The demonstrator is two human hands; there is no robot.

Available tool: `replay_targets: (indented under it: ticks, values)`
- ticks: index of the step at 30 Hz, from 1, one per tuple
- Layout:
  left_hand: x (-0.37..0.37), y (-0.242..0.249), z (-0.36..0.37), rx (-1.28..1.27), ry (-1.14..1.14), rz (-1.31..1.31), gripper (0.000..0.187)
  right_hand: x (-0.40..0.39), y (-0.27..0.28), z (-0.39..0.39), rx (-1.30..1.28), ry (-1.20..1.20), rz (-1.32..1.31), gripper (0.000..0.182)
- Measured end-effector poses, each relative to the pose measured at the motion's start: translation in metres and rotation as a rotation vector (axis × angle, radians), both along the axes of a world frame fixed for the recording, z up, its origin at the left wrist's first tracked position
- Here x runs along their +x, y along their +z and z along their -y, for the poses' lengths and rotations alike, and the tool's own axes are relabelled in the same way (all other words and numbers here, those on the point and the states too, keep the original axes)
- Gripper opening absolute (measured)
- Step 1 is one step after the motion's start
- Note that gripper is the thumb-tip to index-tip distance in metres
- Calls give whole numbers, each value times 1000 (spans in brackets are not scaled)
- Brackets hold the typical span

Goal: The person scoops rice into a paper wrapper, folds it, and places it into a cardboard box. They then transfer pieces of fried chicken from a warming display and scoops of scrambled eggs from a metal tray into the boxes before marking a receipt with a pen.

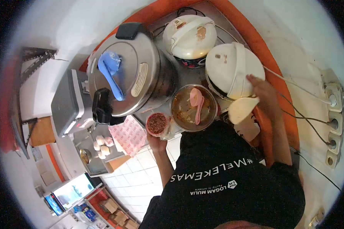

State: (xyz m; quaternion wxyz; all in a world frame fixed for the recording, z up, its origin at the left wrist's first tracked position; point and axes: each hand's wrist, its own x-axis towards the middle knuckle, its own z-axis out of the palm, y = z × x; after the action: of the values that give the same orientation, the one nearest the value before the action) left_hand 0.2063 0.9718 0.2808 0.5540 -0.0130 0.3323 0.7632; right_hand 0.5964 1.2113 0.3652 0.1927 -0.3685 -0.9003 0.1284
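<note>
My left hand (156, 142) is wrapped around the underside of a small round container (156, 124) filled with dark reddish-brown bits, with clear plastic beside it. At the right, my right hand (263, 93) has its fingertips at the edge of a white rice cooker lid (227, 68). A cream scoop (241, 110) extends from this hand, its handle end partly hidden. Between my hands, a metal bowl (181, 114) with food residue holds a pink spoon (198, 108).
A large metal pot (130, 57) with a blue spoon (113, 82) on its lid stands at the left. Another white-lidded cooker (191, 36) is at the back. Patterned paper (129, 135) lies below the pot. Power cords run to wall sockets (333, 122) at the right.
</note>
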Motion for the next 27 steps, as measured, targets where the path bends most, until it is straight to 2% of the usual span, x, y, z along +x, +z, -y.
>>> replay_targets:
  ticks: [2, 3, 5, 6, 8, 9, 10, 11, 13, 14, 15, 16, 18, 20, 21, 22, 23, 24, 25, 26, 27]
  values:
    - [-3, -6, 7, 82, 5, 38, 52, 6, -27, 9, -334, -19, -5, 14]
    - [-5, -8, 8, 94, -1, 32, 52, 14, -27, 8, -331, -19, 6, 14]
    - [-9, -6, 5, 69, 24, 38, 53, 26, -22, 1, -379, -316, -38, 14]
    - [-8, 3, 2, 35, 47, 34, 53, 32, -13, -1, -376, -313, -33, 14]
    - [-9, 12, -4, 102, 17, 15, 52, 46, 2, -7, -567, -754, 220, 21]
    - [-12, 9, -3, 97, 40, 17, 51, 55, -1, -10, -569, -732, 227, 21]
    - [-18, 6, 2, 86, 80, 11, 50, 61, -8, -12, -334, -654, 250, 25]
    - [-26, -4, 5, 133, 21, -46, 51, 50, -18, -12, -112, -552, 252, 29]
    - [-30, -2, 12, 65, 12, -8, 52, 6, -2, -10, -337, -392, -114, 33]
    - [-37, -8, 19, 166, -12, 144, 52, -10, 12, 2, -129, -353, 139, 50]
    - [-40, -11, 23, 123, -10, 78, 52, -7, -8, 0, -25, -319, 328, 48]
    - [-40, -14, 25, 86, -15, 21, 51, -16, -30, 6, 45, -376, 123, 39]
    - [-35, 30, 16, 148, -74, 128, 50, -139, 74, 72, -627, -129, -164, 36]
    - [-36, 5, 25, 151, -81, 31, 56, -170, -57, 96, -1248, 5, -482, 37]
    - [-34, 2, 26, 153, -67, 28, 56, -208, -52, 116, -1237, 170, -421, 38]
    - [-30, 3, 28, 37, -32, 12, 57, -245, -46, 138, -1219, 332, -357, 39]
    - [-32, 4, 37, -82, 1, -3, 57, -262, -78, 160, -1222, 344, -353, 39]
    - [-43, 10, 47, -84, 15, 0, 57, -282, -120, 188, -1300, 225, -489, 41]
    - [-57, 14, 55, -206, -40, -97, 59, -302, -143, 206, -1369, 101, -624, 44]
    - [-73, 14, 64, -328, -95, -190, 60, -321, -128, 208, -1372, 108, -613, 44]
    - [-90, -11, 80, -525, -112, -516, 60, -342, -97, 206, -1658, 205, -755, 45]
